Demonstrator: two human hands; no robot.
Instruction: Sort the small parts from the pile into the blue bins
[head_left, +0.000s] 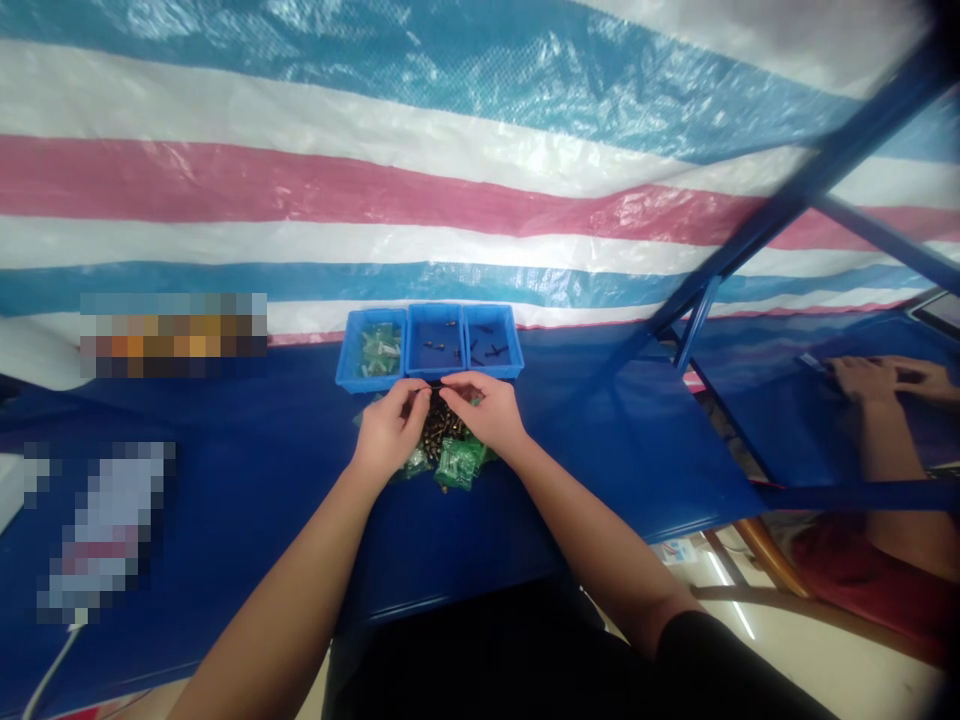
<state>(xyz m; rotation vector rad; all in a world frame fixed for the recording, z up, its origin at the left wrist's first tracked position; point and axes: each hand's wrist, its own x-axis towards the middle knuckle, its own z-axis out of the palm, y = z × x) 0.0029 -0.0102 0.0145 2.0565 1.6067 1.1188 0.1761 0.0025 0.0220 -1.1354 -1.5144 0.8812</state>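
My left hand [388, 428] and my right hand [491, 412] meet over the blue table, thumb and fingers pinched. Between their fingertips is a small thin dark piece [435, 387], too small to name surely. Under them lies a heap of small dark and brass-coloured metal parts [441, 430], partly hidden by the fingers. Green-tinted plastic packets [459, 463] lie on the heap's near side. Just beyond my hands stand three blue bins side by side: the left bin [341, 362] holds clear packets, the middle bin [435, 368] and right bin [514, 365] a few dark screw-like pieces.
A striped plastic sheet [450, 210] hangs behind the blue table [277, 480]. To the right rises a blue metal frame [750, 250]. Beyond it, another person's hands [877, 378] rest at a blue surface. A white cable [52, 665] runs at the lower left.
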